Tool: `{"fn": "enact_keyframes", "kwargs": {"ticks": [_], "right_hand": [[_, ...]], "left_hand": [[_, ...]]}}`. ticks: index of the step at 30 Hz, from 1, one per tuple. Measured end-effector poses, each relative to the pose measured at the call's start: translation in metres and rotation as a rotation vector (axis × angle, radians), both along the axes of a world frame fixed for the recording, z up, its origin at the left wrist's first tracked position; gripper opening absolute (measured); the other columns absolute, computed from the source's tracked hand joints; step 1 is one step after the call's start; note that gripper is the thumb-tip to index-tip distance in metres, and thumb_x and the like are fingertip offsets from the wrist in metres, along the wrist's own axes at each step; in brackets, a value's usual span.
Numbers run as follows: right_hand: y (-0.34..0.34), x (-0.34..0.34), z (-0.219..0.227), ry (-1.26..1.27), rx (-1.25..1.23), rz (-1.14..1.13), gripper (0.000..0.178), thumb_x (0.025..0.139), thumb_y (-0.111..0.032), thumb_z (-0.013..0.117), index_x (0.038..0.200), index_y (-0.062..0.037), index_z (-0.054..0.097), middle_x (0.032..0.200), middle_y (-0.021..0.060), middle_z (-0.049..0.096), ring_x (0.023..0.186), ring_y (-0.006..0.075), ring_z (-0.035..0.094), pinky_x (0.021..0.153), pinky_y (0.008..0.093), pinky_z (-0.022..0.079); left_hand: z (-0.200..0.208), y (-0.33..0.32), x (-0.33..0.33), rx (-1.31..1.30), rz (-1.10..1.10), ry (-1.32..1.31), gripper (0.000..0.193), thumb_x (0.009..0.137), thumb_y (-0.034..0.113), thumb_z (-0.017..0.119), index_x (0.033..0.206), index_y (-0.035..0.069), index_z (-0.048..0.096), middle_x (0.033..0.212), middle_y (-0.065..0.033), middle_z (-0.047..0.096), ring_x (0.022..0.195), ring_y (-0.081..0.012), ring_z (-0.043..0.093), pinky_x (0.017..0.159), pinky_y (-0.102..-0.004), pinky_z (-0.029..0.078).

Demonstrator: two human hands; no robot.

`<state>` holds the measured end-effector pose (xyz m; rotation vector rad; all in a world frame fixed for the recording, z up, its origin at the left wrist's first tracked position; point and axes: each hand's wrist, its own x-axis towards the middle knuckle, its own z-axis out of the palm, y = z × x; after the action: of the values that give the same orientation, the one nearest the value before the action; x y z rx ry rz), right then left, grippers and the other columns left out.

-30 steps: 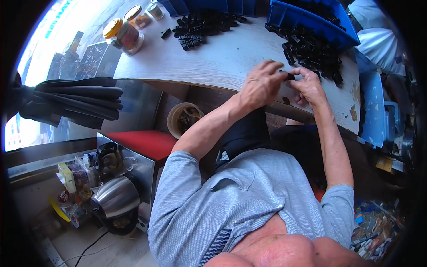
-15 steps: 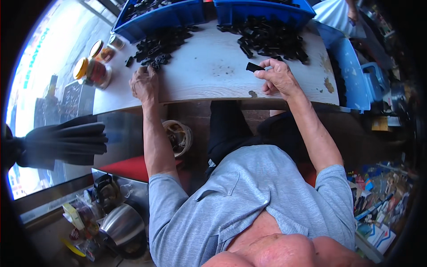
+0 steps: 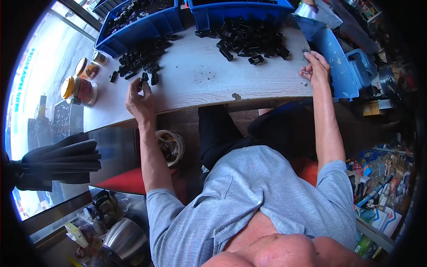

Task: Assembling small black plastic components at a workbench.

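My left hand is at the front of the left pile of small black parts. Its thumb and fingertips close on one black plastic part, while another lies just beside it. Out at the table's right end, my right hand hangs by the rim of a light blue bin. Its fingers are apart, and no black part shows in them. A second pile of black parts lies on the right half of the table.
Two blue crates with black parts stand at the table's back. Lidded jars line the left edge. A bucket sits below the whitish tabletop. Another person's hand shows at the far right.
My right hand has moved right to the light blue bin, and the black part it held is gone from its fingers. The left hand stays by the left pile, now pinching a part.
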<state>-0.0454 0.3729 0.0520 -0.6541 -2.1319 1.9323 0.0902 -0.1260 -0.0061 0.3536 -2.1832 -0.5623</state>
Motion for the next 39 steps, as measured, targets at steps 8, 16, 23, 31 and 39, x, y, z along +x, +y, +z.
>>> {"fn": "enact_keyframes", "kwargs": {"ticks": [8,16,23,31,39], "right_hand": [[-0.077,0.023,0.008,-0.115,0.102,0.567,0.052,0.084,-0.017,0.078,0.132,-0.0085,0.061,0.057,-0.0019,0.052,0.046,0.0111,0.057,0.048,0.0295,0.056],[-0.114,0.018,0.001,-0.164,0.433,0.594,0.042,0.083,-0.016,0.079,0.121,-0.0056,0.067,0.061,0.0018,0.056,0.040,0.0091,0.048,0.037,0.0268,0.042],[-0.124,0.030,-0.004,-0.215,0.450,0.666,0.040,0.081,-0.037,0.084,0.095,-0.0029,0.068,0.057,0.0019,0.053,0.039,0.0085,0.047,0.035,0.0261,0.039],[-0.138,0.048,0.007,-0.319,0.308,0.738,0.041,0.087,-0.044,0.077,0.102,-0.0070,0.068,0.057,0.0008,0.053,0.041,0.0099,0.052,0.036,0.0260,0.044],[-0.143,0.037,0.001,-0.121,0.290,0.808,0.049,0.086,-0.011,0.070,0.133,-0.0137,0.060,0.061,-0.0004,0.055,0.044,0.0085,0.053,0.037,0.0250,0.043]], "left_hand": [[0.012,0.092,-0.004,-0.168,-0.267,-0.198,0.023,0.084,0.007,0.071,0.107,0.009,0.072,0.103,-0.0091,0.073,0.100,-0.0326,0.065,0.089,-0.0407,0.052],[0.005,0.105,-0.013,-0.237,-0.312,-0.168,0.024,0.085,0.010,0.071,0.109,0.010,0.070,0.105,-0.0085,0.074,0.099,-0.0327,0.065,0.085,-0.0416,0.053],[0.005,0.127,-0.019,0.001,-0.436,-0.014,0.024,0.087,0.005,0.070,0.111,0.002,0.069,0.095,-0.0122,0.074,0.086,-0.0267,0.069,0.078,-0.0394,0.056],[0.007,0.180,-0.030,0.554,-0.590,0.003,0.026,0.090,0.005,0.070,0.116,0.003,0.070,0.096,-0.0109,0.075,0.085,-0.0165,0.073,0.068,-0.0299,0.057],[0.011,0.195,-0.047,0.136,-0.573,-0.015,0.024,0.085,0.006,0.071,0.108,0.007,0.072,0.094,-0.0128,0.072,0.085,-0.0327,0.069,0.077,-0.0399,0.056]]}}
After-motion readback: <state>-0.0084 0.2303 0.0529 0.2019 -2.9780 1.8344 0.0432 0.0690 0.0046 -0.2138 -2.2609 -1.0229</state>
